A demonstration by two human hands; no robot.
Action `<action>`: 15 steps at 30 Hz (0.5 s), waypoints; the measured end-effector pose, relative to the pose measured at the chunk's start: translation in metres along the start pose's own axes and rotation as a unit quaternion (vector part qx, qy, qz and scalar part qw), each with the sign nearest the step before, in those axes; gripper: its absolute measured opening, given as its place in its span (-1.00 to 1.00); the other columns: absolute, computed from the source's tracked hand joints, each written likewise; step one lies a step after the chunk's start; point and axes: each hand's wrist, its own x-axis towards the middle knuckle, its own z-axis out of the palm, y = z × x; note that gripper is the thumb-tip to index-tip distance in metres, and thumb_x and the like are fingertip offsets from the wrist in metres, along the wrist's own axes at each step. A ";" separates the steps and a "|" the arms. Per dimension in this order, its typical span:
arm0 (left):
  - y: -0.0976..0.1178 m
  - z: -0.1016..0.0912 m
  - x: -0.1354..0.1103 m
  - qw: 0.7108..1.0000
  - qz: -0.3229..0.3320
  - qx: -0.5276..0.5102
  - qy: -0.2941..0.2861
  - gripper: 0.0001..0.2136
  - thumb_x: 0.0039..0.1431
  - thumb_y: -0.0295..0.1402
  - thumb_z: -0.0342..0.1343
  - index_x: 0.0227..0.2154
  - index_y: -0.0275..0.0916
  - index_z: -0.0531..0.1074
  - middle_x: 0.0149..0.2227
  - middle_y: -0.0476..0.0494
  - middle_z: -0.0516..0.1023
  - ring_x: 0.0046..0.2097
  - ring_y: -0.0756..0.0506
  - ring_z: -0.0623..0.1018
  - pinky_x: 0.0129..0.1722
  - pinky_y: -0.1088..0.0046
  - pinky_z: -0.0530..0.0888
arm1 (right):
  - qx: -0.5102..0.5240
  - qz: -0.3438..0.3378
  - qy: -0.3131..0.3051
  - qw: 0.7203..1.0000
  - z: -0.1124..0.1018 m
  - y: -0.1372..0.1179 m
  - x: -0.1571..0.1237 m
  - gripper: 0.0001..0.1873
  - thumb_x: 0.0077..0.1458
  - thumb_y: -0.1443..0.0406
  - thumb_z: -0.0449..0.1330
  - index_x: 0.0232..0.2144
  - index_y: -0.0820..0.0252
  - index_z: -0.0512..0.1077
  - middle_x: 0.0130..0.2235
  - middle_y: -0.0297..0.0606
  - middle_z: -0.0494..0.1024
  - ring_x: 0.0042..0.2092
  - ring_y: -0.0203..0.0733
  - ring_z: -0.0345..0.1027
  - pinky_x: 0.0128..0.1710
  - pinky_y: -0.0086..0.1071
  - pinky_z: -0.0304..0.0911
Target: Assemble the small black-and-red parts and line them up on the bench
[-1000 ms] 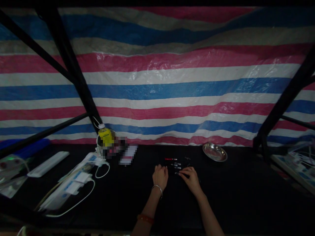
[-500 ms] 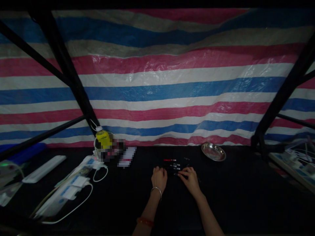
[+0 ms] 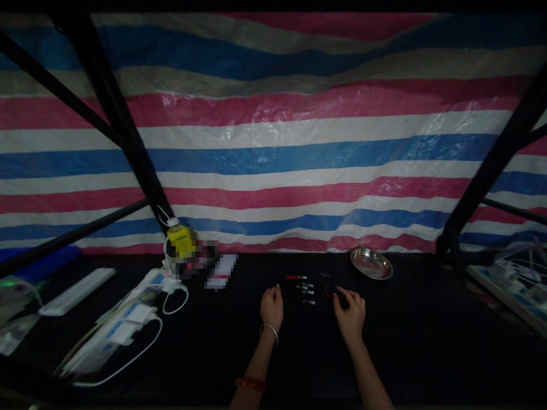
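Several slim black pen-like sticks with pale markings [image 3: 306, 292] lie in a stacked row on the black tabletop [image 3: 307, 359], crosswise between my hands. A red one [image 3: 293, 277] of similar shape lies behind them. My left hand [image 3: 272, 308] rests at their left ends, fingers loosely bent and thumb apart, with nothing visible in it. To the right of the row, my right hand [image 3: 351, 314] has thumb and fingers apart. Its fingertips are beside a small dark and red item [image 3: 329, 292]; whether they touch it is too dim to tell.
At the back right stands a round, shallow metal dish [image 3: 371, 263]. A white pad or phone-like item [image 3: 221, 271], partly blurred, lies left of the hands, near a yellow bottle [image 3: 181, 240]. Power strips [image 3: 128, 322] and white cables spread over the left side. A striped sheet [image 3: 299, 154] hangs behind.
My right hand has moved right, away from the black sticks to the small dark and red item, and its fingers have spread. My left hand has drawn slightly left and turned.
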 end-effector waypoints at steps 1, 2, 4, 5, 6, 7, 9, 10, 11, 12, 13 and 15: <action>-0.001 0.000 0.000 1.000 -0.003 -0.013 0.004 -0.57 0.20 -0.14 -0.29 -0.62 -0.21 0.33 -0.50 -0.14 0.44 -0.37 -0.10 0.46 -0.32 0.40 0.33 | -0.014 0.013 -0.002 1.000 -0.002 0.004 -0.002 -0.55 0.03 0.02 0.05 -0.24 0.22 0.50 -0.27 -0.08 0.43 -0.24 -0.07 0.26 -0.21 -0.22 0.17; -0.001 0.001 0.000 1.000 -0.006 -0.024 0.006 -0.57 0.20 -0.12 -0.28 -0.62 -0.21 0.32 -0.51 -0.13 0.43 -0.38 -0.09 0.45 -0.34 0.40 0.33 | -0.022 0.027 -0.008 0.999 -0.004 0.007 -0.005 -0.53 0.02 0.02 0.05 -0.22 0.23 0.49 -0.26 -0.07 0.43 -0.24 -0.05 0.26 -0.22 -0.22 0.17; -0.001 0.001 -0.001 0.999 -0.015 -0.040 0.010 -0.57 0.19 -0.09 -0.28 -0.62 -0.20 0.30 -0.53 -0.11 0.42 -0.40 -0.09 0.45 -0.37 0.42 0.31 | -0.029 0.053 -0.028 0.998 -0.008 0.014 -0.011 -0.51 0.00 0.01 0.06 -0.22 0.26 0.49 -0.26 -0.05 0.43 -0.24 -0.03 0.27 -0.23 -0.22 0.19; -0.001 0.001 -0.002 0.999 -0.019 -0.044 0.009 -0.57 0.19 -0.09 -0.29 -0.63 -0.19 0.28 -0.53 -0.10 0.42 -0.40 -0.08 0.44 -0.39 0.43 0.31 | -0.030 0.063 -0.039 0.997 -0.010 0.017 -0.014 -0.51 -0.01 0.01 0.06 -0.22 0.26 0.49 -0.26 -0.05 0.42 -0.24 -0.02 0.28 -0.23 -0.22 0.19; 0.000 0.001 -0.002 0.999 -0.023 -0.045 0.007 -0.57 0.19 -0.08 -0.29 -0.63 -0.19 0.27 -0.53 -0.10 0.42 -0.40 -0.08 0.44 -0.40 0.44 0.30 | -0.030 0.068 -0.049 0.996 -0.011 0.020 -0.016 -0.51 -0.01 0.01 0.07 -0.22 0.26 0.49 -0.26 -0.04 0.42 -0.24 -0.02 0.28 -0.23 -0.22 0.20; 0.000 0.000 -0.002 0.999 -0.025 -0.044 0.004 -0.57 0.19 -0.08 -0.30 -0.64 -0.19 0.26 -0.53 -0.10 0.42 -0.40 -0.07 0.44 -0.41 0.45 0.29 | -0.029 0.070 -0.057 0.996 -0.013 0.021 -0.018 -0.52 -0.02 0.02 0.08 -0.23 0.26 0.49 -0.26 -0.05 0.42 -0.23 -0.01 0.29 -0.22 -0.22 0.20; 0.000 0.000 -0.002 0.999 -0.028 -0.039 -0.002 -0.57 0.19 -0.08 -0.31 -0.64 -0.19 0.25 -0.53 -0.09 0.42 -0.41 -0.06 0.44 -0.41 0.45 0.29 | -0.026 0.066 -0.067 0.995 -0.014 0.023 -0.020 -0.55 -0.02 0.04 0.08 -0.24 0.24 0.49 -0.27 -0.06 0.43 -0.22 -0.01 0.29 -0.20 -0.21 0.21; 0.001 0.000 -0.002 0.999 -0.028 -0.035 -0.004 -0.57 0.20 -0.08 -0.31 -0.64 -0.19 0.24 -0.53 -0.09 0.42 -0.41 -0.06 0.44 -0.41 0.45 0.29 | -0.022 0.064 -0.069 0.995 -0.014 0.023 -0.020 -0.57 -0.02 0.05 0.08 -0.25 0.23 0.50 -0.27 -0.07 0.43 -0.22 0.00 0.30 -0.20 -0.21 0.21; 0.001 0.000 -0.002 0.999 -0.029 -0.031 -0.004 -0.57 0.20 -0.09 -0.31 -0.64 -0.19 0.24 -0.53 -0.09 0.42 -0.41 -0.06 0.44 -0.41 0.45 0.29 | -0.016 0.063 -0.070 0.995 -0.015 0.022 -0.021 -0.58 -0.02 0.06 0.08 -0.27 0.22 0.50 -0.28 -0.07 0.43 -0.21 0.00 0.30 -0.20 -0.21 0.22; 0.001 0.000 -0.002 0.999 -0.029 -0.026 -0.002 -0.57 0.20 -0.09 -0.31 -0.64 -0.19 0.24 -0.53 -0.09 0.42 -0.42 -0.06 0.44 -0.41 0.45 0.29 | -0.008 0.062 -0.072 0.995 -0.014 0.021 -0.020 -0.60 -0.01 0.07 0.07 -0.28 0.22 0.51 -0.29 -0.08 0.43 -0.21 0.00 0.30 -0.20 -0.21 0.23; 0.002 -0.001 -0.002 0.999 -0.030 -0.023 -0.001 -0.57 0.20 -0.10 -0.32 -0.65 -0.19 0.24 -0.53 -0.09 0.42 -0.41 -0.07 0.44 -0.41 0.45 0.29 | 0.001 0.063 -0.073 0.995 -0.014 0.021 -0.020 -0.61 -0.01 0.08 0.07 -0.28 0.21 0.51 -0.30 -0.08 0.44 -0.21 -0.01 0.31 -0.20 -0.21 0.23; 0.003 -0.001 -0.002 0.999 -0.031 -0.018 0.002 -0.57 0.20 -0.10 -0.32 -0.65 -0.18 0.23 -0.52 -0.10 0.43 -0.40 -0.07 0.45 -0.41 0.44 0.30 | 0.018 0.066 -0.075 0.995 -0.013 0.019 -0.019 -0.63 -0.01 0.11 0.07 -0.28 0.21 0.50 -0.31 -0.10 0.44 -0.23 -0.02 0.32 -0.22 -0.22 0.25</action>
